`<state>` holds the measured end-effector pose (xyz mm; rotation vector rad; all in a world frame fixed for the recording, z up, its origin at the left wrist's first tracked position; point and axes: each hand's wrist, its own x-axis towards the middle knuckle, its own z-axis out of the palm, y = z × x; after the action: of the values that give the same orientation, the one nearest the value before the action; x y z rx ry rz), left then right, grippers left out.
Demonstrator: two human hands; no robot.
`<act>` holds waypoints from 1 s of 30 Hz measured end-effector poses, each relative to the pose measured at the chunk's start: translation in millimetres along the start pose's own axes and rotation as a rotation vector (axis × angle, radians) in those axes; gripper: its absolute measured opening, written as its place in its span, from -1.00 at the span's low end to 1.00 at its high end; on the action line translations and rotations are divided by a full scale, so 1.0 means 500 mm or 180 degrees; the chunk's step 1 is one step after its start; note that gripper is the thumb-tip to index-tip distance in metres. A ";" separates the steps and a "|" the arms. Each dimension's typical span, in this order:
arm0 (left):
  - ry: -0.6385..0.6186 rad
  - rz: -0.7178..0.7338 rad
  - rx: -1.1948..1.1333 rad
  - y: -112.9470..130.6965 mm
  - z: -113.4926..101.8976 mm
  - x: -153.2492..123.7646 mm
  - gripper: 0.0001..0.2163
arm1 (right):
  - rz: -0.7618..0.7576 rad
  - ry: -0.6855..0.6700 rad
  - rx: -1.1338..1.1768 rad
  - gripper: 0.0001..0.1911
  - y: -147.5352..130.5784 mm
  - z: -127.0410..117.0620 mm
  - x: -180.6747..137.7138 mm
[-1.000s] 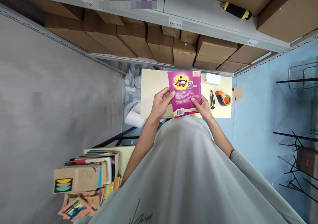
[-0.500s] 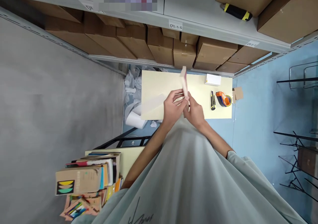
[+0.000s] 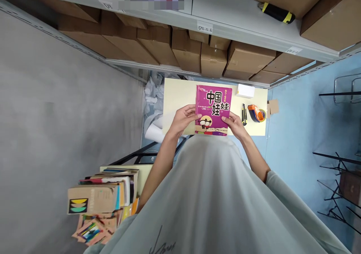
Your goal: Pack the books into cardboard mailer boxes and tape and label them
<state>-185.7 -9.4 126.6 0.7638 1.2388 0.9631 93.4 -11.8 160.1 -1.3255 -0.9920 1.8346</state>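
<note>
A purple book (image 3: 213, 109) with Chinese lettering and two cartoon figures faces me over the pale yellow table (image 3: 177, 96). My left hand (image 3: 184, 118) grips its left edge, thumb on the cover and fingers behind. On the opposite edge, my right hand (image 3: 235, 124) holds it the same way. Right of the book lie a black and yellow utility knife (image 3: 244, 114) and an orange tape dispenser (image 3: 256, 113) with a roll of tape. A small white box (image 3: 245, 91) sits at the table's far right.
Cardboard boxes (image 3: 213, 60) line the shelf ahead, with another utility knife (image 3: 278, 13) on the level above. Stacked books (image 3: 93, 199) stand at lower left. Crumpled white wrapping (image 3: 152, 92) and a white roll (image 3: 154, 133) lie left of the table. Black metal racks (image 3: 338, 160) are at right.
The book has turned from edge-on to showing its cover flat towards me. My hands have moved apart, from close together to one on each side edge.
</note>
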 end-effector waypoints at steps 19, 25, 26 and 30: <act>0.0872 0.1061 0.0814 0.027 -0.020 -0.061 -0.57 | -0.0698 0.0208 -0.0754 -0.43 -0.004 0.038 0.064; 0.1289 0.0261 -0.0150 -0.052 -0.122 -0.013 -0.43 | 0.0174 0.0288 -0.0055 -0.29 0.060 0.144 0.187; 0.1414 0.0160 -0.0258 -0.070 -0.145 -0.004 -0.45 | 0.0267 0.0303 0.0017 -0.29 0.075 0.165 0.217; 0.2166 -0.0244 -0.0423 -0.136 -0.228 0.014 -0.55 | 0.0529 0.0442 0.0195 -0.40 0.141 0.245 0.350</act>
<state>-285.2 -34.6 42.2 0.2752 1.7482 1.2804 -77.0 76.6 43.0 -1.5139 -0.7670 1.8495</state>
